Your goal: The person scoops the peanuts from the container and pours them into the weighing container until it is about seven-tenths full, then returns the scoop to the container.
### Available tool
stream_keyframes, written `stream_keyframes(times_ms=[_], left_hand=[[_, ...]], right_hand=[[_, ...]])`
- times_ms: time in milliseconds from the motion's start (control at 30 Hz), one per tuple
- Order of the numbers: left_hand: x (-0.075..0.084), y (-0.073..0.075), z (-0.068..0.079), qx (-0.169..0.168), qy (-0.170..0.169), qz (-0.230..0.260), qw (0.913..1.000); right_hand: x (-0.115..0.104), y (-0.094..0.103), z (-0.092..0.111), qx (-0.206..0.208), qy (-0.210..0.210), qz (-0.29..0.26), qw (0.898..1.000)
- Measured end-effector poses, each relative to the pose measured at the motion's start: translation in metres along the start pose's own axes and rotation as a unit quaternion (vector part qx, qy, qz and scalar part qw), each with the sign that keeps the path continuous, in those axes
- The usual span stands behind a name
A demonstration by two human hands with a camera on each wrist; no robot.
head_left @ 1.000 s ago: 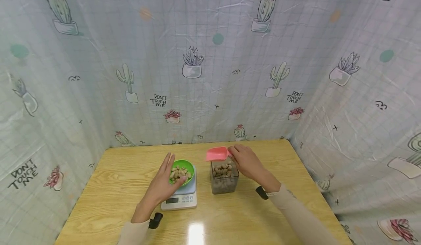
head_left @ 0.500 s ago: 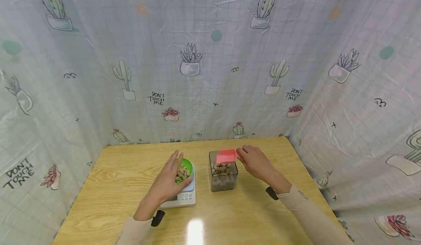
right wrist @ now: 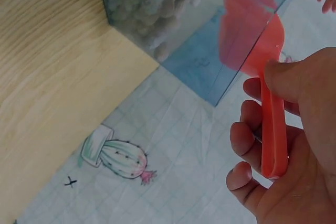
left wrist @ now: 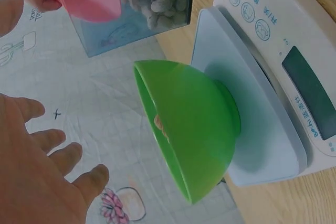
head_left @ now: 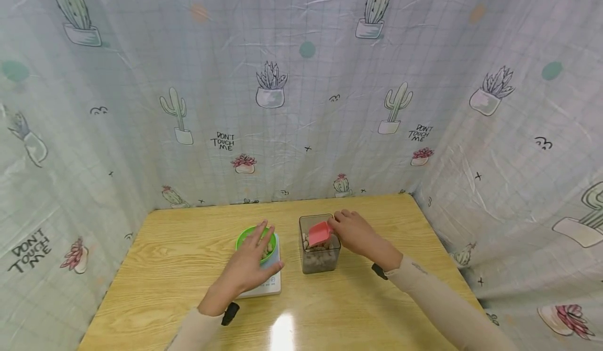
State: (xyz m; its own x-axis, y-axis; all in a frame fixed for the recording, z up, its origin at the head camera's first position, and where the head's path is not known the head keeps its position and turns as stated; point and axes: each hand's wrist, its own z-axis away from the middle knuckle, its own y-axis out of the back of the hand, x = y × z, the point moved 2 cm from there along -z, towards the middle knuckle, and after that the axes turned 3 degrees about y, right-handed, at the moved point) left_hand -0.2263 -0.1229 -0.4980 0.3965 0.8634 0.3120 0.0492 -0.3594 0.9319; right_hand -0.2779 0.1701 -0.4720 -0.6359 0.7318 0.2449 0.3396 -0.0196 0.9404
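Note:
My right hand (head_left: 359, 234) grips the handle of a pink scoop (head_left: 320, 233). The scoop's blade tilts down into the mouth of a clear, smoky container (head_left: 320, 263) partly filled with what look like unshelled peanuts (right wrist: 157, 3). My left hand (head_left: 248, 264), fingers spread, hovers over a green bowl (left wrist: 191, 124), apart from it in the left wrist view. A few peanuts show inside the bowl, but the hand hides most of its inside in the head view. Under the bowl is a white kitchen scale (left wrist: 247, 103) with a dark display.
Everything stands on a wooden table (head_left: 188, 246), the container to the right of the scale. A curtain (head_left: 301, 131) printed with cacti hangs behind the table and along its sides.
The pink scoop has moved from above the container's far edge down into its mouth, its blade now tilted. My left hand has shifted right, covering more of the green bowl.

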Motion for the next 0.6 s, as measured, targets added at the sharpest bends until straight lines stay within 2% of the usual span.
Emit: stream_keyframes(times_ms=[200,333,467,600], left_hand=[[0.001,-0.003,-0.001,-0.005,-0.021,-0.01,0.9997],[0.0,-0.002,-0.004,-0.012,-0.028,-0.032,0.999],[0.0,0.002,-0.008,-0.019,-0.017,-0.041,0.9988],[0.0,0.007,-0.014,-0.02,0.001,-0.036,0.9992]], right_hand=[[-0.009,-0.005,-0.009,-0.028,0.024,0.012,0.999],[-0.013,-0.008,-0.011,-0.041,0.023,0.014,0.999],[-0.013,-0.01,-0.009,-0.03,0.012,0.009,0.999],[-0.011,-0.01,-0.008,-0.013,-0.011,-0.022,1.0]])
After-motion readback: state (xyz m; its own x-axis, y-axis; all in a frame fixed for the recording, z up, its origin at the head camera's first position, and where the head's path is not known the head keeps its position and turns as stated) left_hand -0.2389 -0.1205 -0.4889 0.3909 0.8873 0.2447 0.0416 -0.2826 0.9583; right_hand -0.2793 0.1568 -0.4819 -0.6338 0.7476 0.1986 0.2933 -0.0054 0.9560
